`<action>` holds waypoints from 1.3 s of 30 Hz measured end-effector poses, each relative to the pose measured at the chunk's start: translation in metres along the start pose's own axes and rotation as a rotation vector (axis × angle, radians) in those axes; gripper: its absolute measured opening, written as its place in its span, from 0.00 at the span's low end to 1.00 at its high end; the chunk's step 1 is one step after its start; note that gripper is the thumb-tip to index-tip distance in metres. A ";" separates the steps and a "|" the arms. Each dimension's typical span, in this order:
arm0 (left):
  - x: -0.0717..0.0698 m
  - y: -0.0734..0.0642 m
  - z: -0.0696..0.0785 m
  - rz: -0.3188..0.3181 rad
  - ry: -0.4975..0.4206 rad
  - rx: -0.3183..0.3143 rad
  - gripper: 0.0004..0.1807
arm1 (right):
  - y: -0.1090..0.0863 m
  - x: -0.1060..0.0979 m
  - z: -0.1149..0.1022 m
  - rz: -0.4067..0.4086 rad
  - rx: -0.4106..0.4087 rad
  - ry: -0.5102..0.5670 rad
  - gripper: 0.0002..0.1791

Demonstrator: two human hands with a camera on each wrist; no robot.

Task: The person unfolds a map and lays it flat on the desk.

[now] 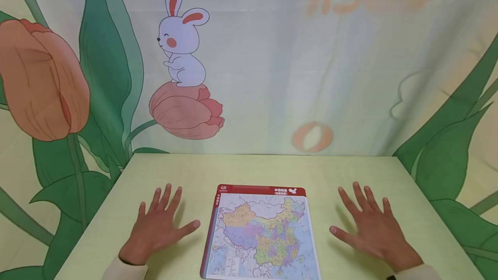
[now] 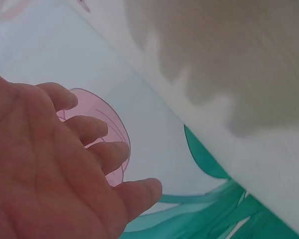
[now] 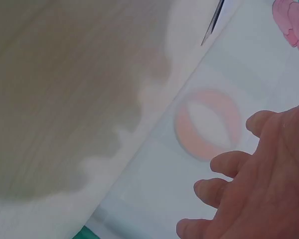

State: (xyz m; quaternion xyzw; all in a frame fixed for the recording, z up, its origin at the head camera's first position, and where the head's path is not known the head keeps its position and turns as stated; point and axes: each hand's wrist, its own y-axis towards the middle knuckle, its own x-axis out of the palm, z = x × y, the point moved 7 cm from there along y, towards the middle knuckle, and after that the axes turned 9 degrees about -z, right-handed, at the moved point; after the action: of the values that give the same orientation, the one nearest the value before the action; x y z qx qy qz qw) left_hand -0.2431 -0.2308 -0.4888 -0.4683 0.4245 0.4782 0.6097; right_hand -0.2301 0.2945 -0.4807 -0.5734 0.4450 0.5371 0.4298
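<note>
A map board (image 1: 264,232) with a red top strip and a coloured map of China lies flat on the pale table, between the two hands. To its left, the left hand (image 1: 157,226) hovers over the table with fingers spread and nothing in it. The right hand (image 1: 371,230) is held likewise on the board's right side, fingers apart, holding nothing. Neither hand touches the board. In the left wrist view the left palm (image 2: 50,164) shows bare, and the right wrist view shows a bare right palm (image 3: 269,184). The board's lower edge is cut off in the head view.
The light table (image 1: 194,167) ends at a back edge against a hanging cloth (image 1: 256,77) printed with a rabbit, tulips and green leaves. More printed leaves flank the table on both sides. Each hand casts a shadow on the tabletop.
</note>
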 end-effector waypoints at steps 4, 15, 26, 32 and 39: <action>0.001 -0.001 0.004 -0.023 -0.028 0.028 0.65 | -0.001 -0.002 -0.008 0.006 -0.026 0.021 0.59; 0.020 -0.011 0.025 -0.198 -0.206 0.086 0.76 | -0.008 -0.010 -0.033 -0.014 -0.087 0.205 0.61; 0.036 -0.025 0.049 -0.319 -0.413 0.082 0.73 | -0.013 -0.001 -0.058 -0.078 -0.098 0.259 0.66; 0.044 -0.035 0.055 -0.380 -0.472 0.022 0.71 | -0.014 0.006 -0.068 -0.187 -0.070 0.328 0.68; 0.051 -0.044 0.059 -0.455 -0.585 -0.039 0.77 | -0.021 0.016 -0.077 -0.241 -0.076 0.430 0.66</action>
State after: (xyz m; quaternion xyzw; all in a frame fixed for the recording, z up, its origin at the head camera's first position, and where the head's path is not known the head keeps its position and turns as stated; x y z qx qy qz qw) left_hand -0.1866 -0.1681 -0.5191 -0.4057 0.1081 0.4519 0.7871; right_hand -0.1913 0.2236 -0.4919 -0.7394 0.4339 0.3639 0.3642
